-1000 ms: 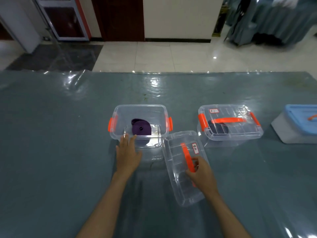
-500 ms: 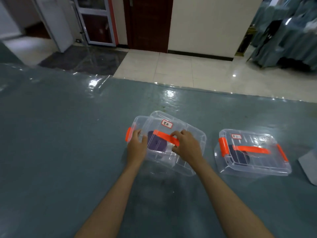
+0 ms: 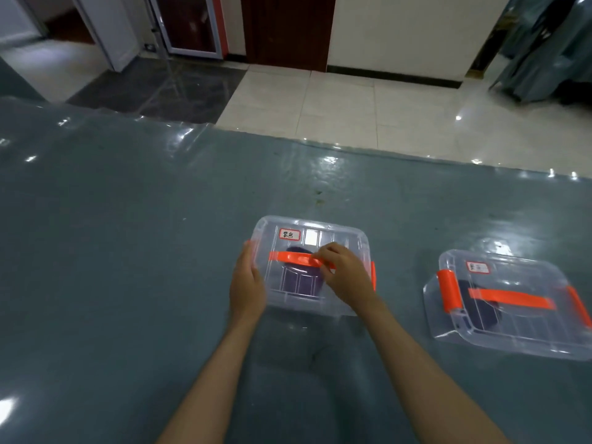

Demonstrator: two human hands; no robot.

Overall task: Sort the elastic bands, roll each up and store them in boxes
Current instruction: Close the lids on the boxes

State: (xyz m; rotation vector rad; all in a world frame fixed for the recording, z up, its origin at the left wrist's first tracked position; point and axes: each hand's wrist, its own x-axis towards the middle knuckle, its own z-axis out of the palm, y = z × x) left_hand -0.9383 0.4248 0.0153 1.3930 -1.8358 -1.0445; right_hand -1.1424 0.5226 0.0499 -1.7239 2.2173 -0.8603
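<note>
A clear box (image 3: 350, 240) with orange latches stands on the table, its clear lid lying square on top. Through the lid I see a rolled purple elastic band (image 3: 299, 282) inside. A label with writing sits at the lid's far left corner. My left hand (image 3: 246, 285) lies flat against the box's left side, covering the latch there. My right hand (image 3: 347, 275) rests on the lid, its curled fingers and thumb pinching the lid's orange handle (image 3: 288, 257).
A second closed clear box (image 3: 519, 334) with orange latches stands to the right and holds a dark rolled band (image 3: 480, 310). The table (image 3: 128, 251) has a glossy grey-green cover. Its far edge runs across the view, with tiled floor beyond.
My right hand lifted the lid from the table and set it on the purple band's box. It now sits square. My left hand moved to the box's left side. The view shifted left.
</note>
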